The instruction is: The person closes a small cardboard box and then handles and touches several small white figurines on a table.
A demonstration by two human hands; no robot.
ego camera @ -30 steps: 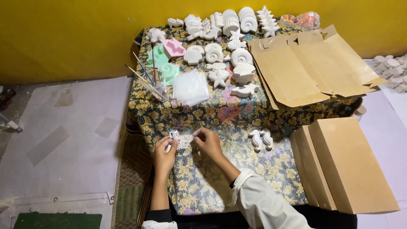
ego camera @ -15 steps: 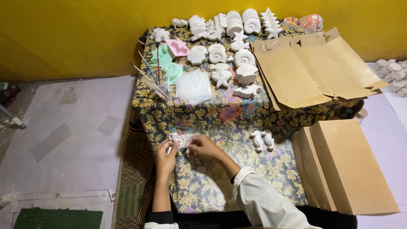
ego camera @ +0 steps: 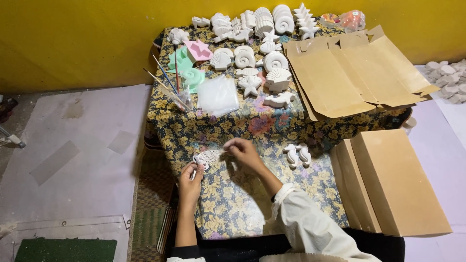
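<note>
A small white plaster piece [ego camera: 207,156] lies on the flower-patterned cloth [ego camera: 233,194] at the near part of the table. My left hand [ego camera: 189,180] holds a thin tool at the piece's left edge. My right hand [ego camera: 244,152] rests with its fingers curled just right of the piece, pinching its right end. Two white seahorse-shaped casts [ego camera: 297,154] lie to the right of my right hand.
Many white shell and starfish casts [ego camera: 252,43] fill the far table, with green and pink moulds [ego camera: 189,60], brushes in a cup [ego camera: 178,94] and a clear bag [ego camera: 218,95]. Flattened cardboard [ego camera: 354,73] lies right; brown boxes [ego camera: 395,184] stand at the near right.
My hands shifted slightly to the right along the cloth with the small plaster piece, and my right hand moved off its top to its right end.
</note>
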